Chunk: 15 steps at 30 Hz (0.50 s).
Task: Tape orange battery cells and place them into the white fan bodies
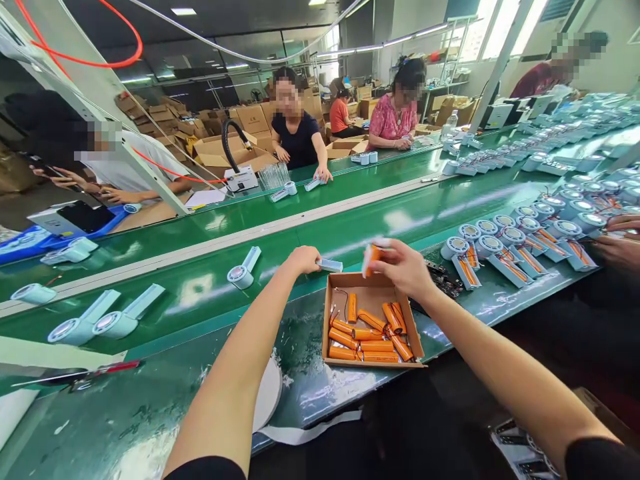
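My left hand (305, 259) is closed round a pale blue plastic fan housing, whose handle end (331, 265) sticks out to the right; the rest is hidden behind my hand. Between the thumb and fingers of my right hand (403, 265) is an orange cylindrical battery (371, 261), held over the back edge of a cardboard box, with something white along its side. Several more orange batteries (376, 346) with thin wires lie in the cardboard box (419, 347) below.
Pale blue fan housings (241, 276) lie on the green conveyor belt (195, 287). Rows of housings with orange batteries (515, 267) cover the right side. A white tape roll (269, 393) and scissors (83, 379) lie at left. Co-workers sit across the belt; another person's hands (620, 240) work at right.
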Each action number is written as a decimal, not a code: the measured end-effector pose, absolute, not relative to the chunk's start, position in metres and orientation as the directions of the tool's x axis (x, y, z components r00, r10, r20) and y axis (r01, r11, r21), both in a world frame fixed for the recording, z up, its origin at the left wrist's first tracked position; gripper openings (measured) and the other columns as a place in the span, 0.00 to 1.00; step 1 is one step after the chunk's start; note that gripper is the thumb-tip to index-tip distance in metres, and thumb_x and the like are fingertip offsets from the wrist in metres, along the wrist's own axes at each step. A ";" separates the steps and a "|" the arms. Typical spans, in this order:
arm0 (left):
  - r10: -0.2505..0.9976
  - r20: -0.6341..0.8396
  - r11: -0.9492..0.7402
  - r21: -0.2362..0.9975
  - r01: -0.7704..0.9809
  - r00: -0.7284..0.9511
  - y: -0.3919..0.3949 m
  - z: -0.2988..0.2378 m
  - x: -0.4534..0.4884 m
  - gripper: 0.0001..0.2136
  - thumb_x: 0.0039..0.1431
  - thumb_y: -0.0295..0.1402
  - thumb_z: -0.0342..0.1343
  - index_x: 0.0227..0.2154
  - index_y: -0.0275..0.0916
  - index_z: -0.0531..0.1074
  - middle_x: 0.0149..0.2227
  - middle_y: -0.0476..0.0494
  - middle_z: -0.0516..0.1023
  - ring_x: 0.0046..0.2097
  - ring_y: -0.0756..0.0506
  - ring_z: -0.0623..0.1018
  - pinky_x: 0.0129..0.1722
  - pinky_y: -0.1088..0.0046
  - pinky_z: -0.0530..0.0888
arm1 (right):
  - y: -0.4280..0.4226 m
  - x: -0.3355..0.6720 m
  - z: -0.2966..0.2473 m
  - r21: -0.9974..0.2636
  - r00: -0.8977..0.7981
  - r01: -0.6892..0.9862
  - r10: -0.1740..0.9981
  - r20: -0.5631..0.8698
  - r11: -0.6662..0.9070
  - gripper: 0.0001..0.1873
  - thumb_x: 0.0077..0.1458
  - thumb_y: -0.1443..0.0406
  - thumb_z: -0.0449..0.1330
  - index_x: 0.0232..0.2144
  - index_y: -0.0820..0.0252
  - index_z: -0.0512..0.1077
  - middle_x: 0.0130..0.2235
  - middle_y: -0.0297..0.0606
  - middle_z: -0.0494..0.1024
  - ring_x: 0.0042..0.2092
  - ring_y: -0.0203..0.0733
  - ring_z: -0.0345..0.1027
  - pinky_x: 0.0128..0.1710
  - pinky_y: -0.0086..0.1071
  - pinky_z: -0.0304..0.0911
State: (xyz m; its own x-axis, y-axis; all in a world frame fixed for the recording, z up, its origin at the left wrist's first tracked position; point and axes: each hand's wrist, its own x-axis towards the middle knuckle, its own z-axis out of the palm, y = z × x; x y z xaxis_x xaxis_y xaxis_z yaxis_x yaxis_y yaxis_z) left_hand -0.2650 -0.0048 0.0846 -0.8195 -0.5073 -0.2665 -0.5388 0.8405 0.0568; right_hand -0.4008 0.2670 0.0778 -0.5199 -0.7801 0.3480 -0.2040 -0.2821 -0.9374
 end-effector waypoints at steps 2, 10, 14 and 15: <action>-0.495 -0.277 0.839 0.092 -0.536 -0.823 -0.010 0.092 -0.265 0.10 0.49 0.38 0.64 0.35 0.45 0.82 0.42 0.46 0.83 0.46 0.41 0.79 0.46 0.71 0.71 | 0.216 -0.409 0.081 -0.850 -0.335 -0.504 -0.873 0.355 -0.152 0.23 0.63 0.61 0.63 0.58 0.60 0.69 0.43 0.39 0.83 0.42 0.42 0.78 0.48 0.35 0.71; -0.557 -0.181 0.791 0.181 -0.584 -0.811 -0.006 0.097 -0.261 0.13 0.61 0.41 0.56 0.44 0.42 0.78 0.47 0.43 0.82 0.48 0.42 0.78 0.45 0.71 0.71 | 0.132 -0.414 0.074 -0.384 -0.050 -0.923 -0.989 0.138 -0.006 0.14 0.62 0.66 0.64 0.50 0.56 0.77 0.37 0.40 0.82 0.42 0.50 0.76 0.39 0.32 0.62; -0.624 -0.131 0.748 0.184 -0.637 -0.770 0.001 0.089 -0.274 0.13 0.66 0.40 0.52 0.47 0.41 0.75 0.49 0.40 0.80 0.50 0.40 0.77 0.49 0.66 0.71 | 0.133 -0.414 0.074 -0.243 -0.023 -0.970 -0.999 0.036 0.014 0.14 0.62 0.66 0.63 0.50 0.54 0.77 0.41 0.41 0.82 0.44 0.51 0.75 0.41 0.32 0.62; -0.639 -0.124 0.737 0.185 -0.650 -0.759 0.002 0.088 -0.277 0.13 0.67 0.40 0.52 0.47 0.40 0.74 0.49 0.39 0.80 0.50 0.40 0.77 0.50 0.64 0.71 | 0.133 -0.414 0.074 -0.217 -0.023 -0.976 -1.000 0.013 0.019 0.14 0.64 0.65 0.61 0.51 0.53 0.77 0.43 0.42 0.81 0.45 0.52 0.75 0.42 0.33 0.62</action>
State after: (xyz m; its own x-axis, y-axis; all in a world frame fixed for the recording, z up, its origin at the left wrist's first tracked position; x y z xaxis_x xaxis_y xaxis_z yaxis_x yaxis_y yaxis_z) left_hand -0.2770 0.0023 0.0875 -0.7593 -0.6388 -0.1239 -0.6502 0.7368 0.1853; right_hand -0.4137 0.1331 0.0742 -0.0227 -0.9997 0.0133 -0.9759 0.0192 -0.2172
